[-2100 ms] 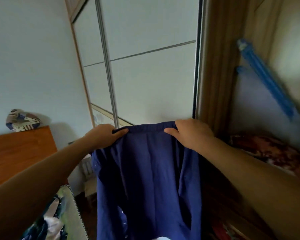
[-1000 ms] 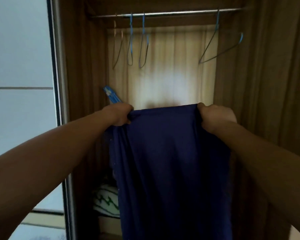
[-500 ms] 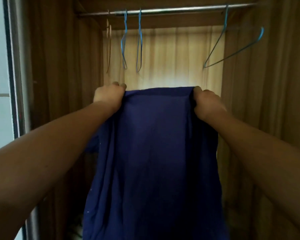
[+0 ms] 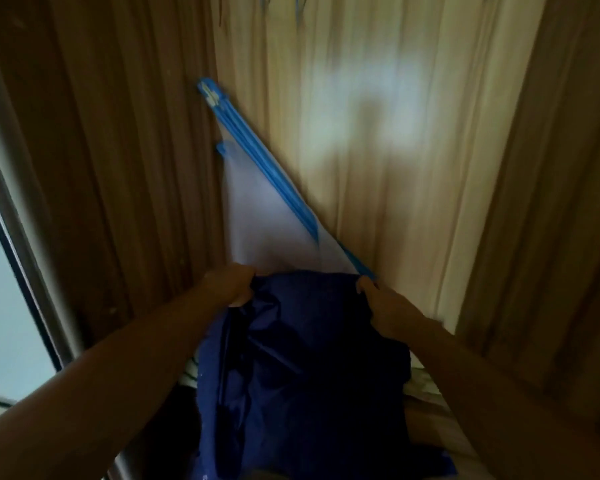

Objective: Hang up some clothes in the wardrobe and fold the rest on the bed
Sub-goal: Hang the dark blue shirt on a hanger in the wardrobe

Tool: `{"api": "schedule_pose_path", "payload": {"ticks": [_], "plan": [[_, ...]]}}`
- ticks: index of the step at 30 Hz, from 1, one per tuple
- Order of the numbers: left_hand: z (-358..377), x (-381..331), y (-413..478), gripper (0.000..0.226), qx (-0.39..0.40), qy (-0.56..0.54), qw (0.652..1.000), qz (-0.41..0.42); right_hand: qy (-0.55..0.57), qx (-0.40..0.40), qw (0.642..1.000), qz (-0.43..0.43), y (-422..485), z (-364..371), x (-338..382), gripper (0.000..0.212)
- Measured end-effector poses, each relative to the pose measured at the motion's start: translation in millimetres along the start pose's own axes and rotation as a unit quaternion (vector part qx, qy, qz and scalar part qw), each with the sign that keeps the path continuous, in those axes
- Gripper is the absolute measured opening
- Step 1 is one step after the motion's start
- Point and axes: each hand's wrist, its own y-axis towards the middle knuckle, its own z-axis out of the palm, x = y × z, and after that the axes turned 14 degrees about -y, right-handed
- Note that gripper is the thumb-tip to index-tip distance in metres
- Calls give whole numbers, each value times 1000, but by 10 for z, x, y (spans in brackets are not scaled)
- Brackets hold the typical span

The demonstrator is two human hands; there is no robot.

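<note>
A dark blue garment (image 4: 302, 372) hangs crumpled between my two hands, low inside the open wardrobe (image 4: 413, 133). My left hand (image 4: 227, 284) pinches its upper left edge and my right hand (image 4: 385, 306) grips its upper right edge. Only the bottom tips of the blue hangers (image 4: 298, 5) show at the top edge of the view; the rail is out of sight.
A clear storage bag with a blue zip strip (image 4: 264, 168) leans against the wardrobe's back panel just behind my hands. The sliding door frame (image 4: 21, 258) runs down the left. Folded striped fabric (image 4: 420, 382) lies on the wardrobe floor to the right.
My view has tilted down and the rail and hangers have left the frame. Both hands have lowered the garment, drawn closer together, and the cloth is bunched instead of stretched flat.
</note>
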Motion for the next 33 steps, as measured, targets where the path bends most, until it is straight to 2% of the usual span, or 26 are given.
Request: {"api": "schedule_pose_path", "payload": {"ticks": [3,6,9,10,12,13,15,17,21,25,28,33], "plan": [[321,43,58,50,32,-51,998,14,14,35,999,-9,41,339,31,43],[464,50,71,59,54,-50,997,15,-1,82,997,-4,79,488,73,36],[421,48,36,70,75,-59,995,9,19,104,994,9,133,402,111,27],[350,31,13,68,79,-65,995,13,22,95,995,13,144,278,154,29],[122,-34,-14,56,76,-75,994,9,51,68,996,12,215,-33,180,57],[-51,-91,-42,50,62,-71,996,3,66,56,996,25,247,-238,188,61],[-443,-214,-109,52,27,-75,997,3,61,49,996,51,310,-711,195,49],[-858,-347,-189,61,11,-82,996,14,39,46,998,32,362,-1201,176,38],[-1635,-683,-455,61,-27,-89,995,32,13,-13,1000,7,295,-2154,245,43],[-2280,-933,-620,51,-96,-133,985,56,-1,-102,995,-8,186,-2914,286,44],[-2737,-1087,-783,42,-136,-151,976,79,-2,-170,986,-5,76,-3391,333,51],[-3397,-1275,-1117,48,-182,-135,968,111,-7,-284,959,-16,-46,-4045,492,59]]}}
